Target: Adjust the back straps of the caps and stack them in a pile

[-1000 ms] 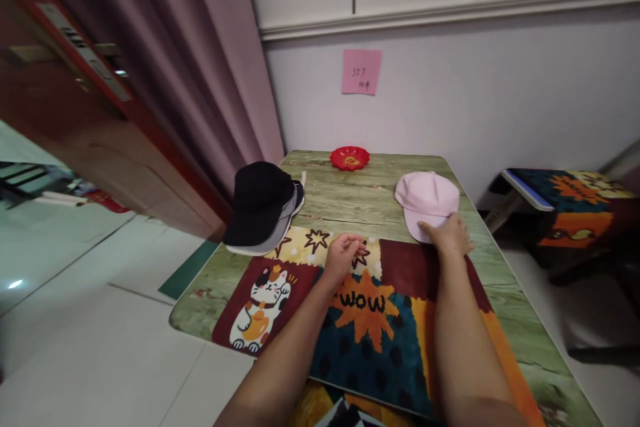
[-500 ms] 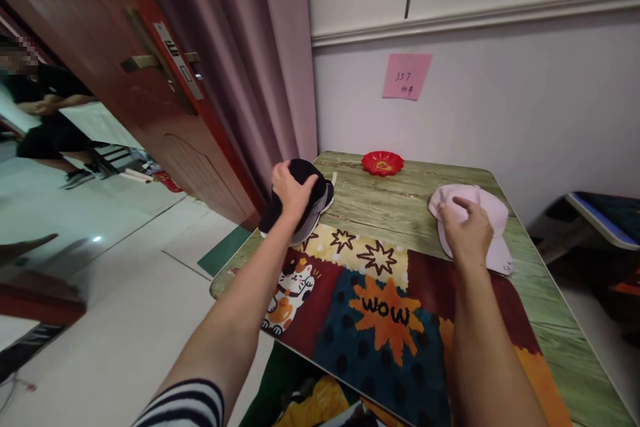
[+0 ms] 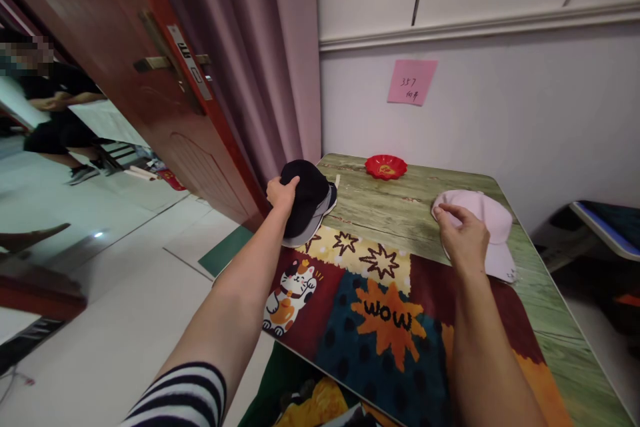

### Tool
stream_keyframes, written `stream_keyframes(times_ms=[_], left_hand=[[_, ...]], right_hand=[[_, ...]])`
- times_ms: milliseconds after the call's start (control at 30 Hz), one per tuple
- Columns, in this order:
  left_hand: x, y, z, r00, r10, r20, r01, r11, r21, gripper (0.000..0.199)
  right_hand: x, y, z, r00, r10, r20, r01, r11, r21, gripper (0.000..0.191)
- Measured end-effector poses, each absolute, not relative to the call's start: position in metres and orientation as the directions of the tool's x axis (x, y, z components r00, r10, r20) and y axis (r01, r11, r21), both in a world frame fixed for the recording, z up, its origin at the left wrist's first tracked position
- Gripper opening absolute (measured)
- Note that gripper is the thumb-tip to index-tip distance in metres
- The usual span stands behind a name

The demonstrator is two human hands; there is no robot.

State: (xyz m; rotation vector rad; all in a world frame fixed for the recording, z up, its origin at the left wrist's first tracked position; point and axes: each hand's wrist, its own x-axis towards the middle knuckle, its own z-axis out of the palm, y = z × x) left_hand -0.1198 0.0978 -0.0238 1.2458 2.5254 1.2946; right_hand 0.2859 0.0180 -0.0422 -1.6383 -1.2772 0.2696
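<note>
At the table's back left, a black cap (image 3: 306, 195) lies over a grey-brimmed cap (image 3: 311, 225), with a dark edge of another showing behind. My left hand (image 3: 283, 193) is closed on the black cap's left side, thumb on the crown. On the right of the table sits a pink cap (image 3: 495, 220), its brim toward the front right. My right hand (image 3: 465, 233) is at this cap's left side, thumb and forefinger brought together at its edge; whether fabric is pinched between them is hard to make out.
A red scalloped dish (image 3: 386, 167) stands at the back of the wood-patterned table (image 3: 390, 203). A colourful mat (image 3: 335, 320) covers the front. A door (image 3: 200, 147) and curtain are left; beyond sits a person (image 3: 60, 107).
My left hand has shifted to the black cap's left side, and the cap's brim has swung closer to the stack. My right thumb and forefinger have come together at the pink cap.
</note>
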Motion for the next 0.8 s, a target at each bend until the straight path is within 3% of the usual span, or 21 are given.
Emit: stream_keyframes(times_ms=[200,333,433,533,633,733,800], left_hand=[[-0.108,0.083,-0.006,-0.670,0.612,0.421,0.666,0.244,0.705,0.037],[-0.073,0.054,0.025,-0.505,0.530,0.681,0.791,-0.031,0.611,0.029],[-0.035,0.029,0.044,-0.418,0.528,0.740,0.797,-0.179,0.577,0.030],[-0.003,0.013,0.047,-0.354,0.675,0.648,0.659,-0.312,0.684,0.027],[0.020,0.008,0.034,-0.256,0.870,0.423,0.364,-0.318,0.875,0.025],[0.036,0.008,0.020,-0.169,0.963,0.211,0.045,-0.207,0.977,0.029],[0.044,0.009,0.015,-0.142,0.977,0.162,-0.071,-0.173,0.982,0.033]], right_hand=[[0.283,0.020,-0.044,0.439,0.818,0.371,0.519,0.106,-0.848,0.044],[0.275,0.019,-0.040,0.365,0.880,0.304,0.192,0.248,-0.949,0.043],[0.264,0.012,-0.030,0.197,0.973,0.116,-0.076,0.133,-0.988,0.046],[0.253,0.004,-0.020,0.014,0.998,-0.067,-0.288,-0.060,-0.956,0.051],[0.246,0.002,-0.015,-0.091,0.983,-0.158,-0.451,-0.183,-0.874,0.045],[0.248,0.003,-0.012,-0.089,0.988,-0.128,-0.522,-0.156,-0.839,0.043],[0.253,0.003,-0.009,0.006,0.999,-0.039,-0.511,-0.030,-0.859,0.041]])
